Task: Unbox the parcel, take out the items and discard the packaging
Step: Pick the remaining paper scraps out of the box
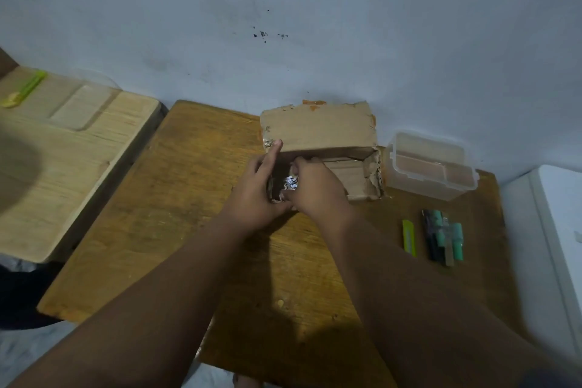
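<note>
An opened brown cardboard parcel (pixel 318 132) stands at the back of the wooden table (pixel 163 214), its lid flap raised toward the wall. My left hand (pixel 255 189) lies against the box's left side, its straight fingers reaching up along the flap's edge. My right hand (pixel 315 186) reaches into the open box with its fingers curled around something silvery and crinkled (pixel 291 183), likely foil wrapping. Pale wooden-looking contents (pixel 346 170) show deeper inside the box on the right. Most of what lies in the box is hidden by my hands.
A clear plastic lidded container (pixel 431 164) stands right of the box. A green utility knife (pixel 408 238) and a pack of green and black items (pixel 442 238) lie at the table's right. A lighter wooden board (pixel 63 167) with another green tool (pixel 26 88) sits left.
</note>
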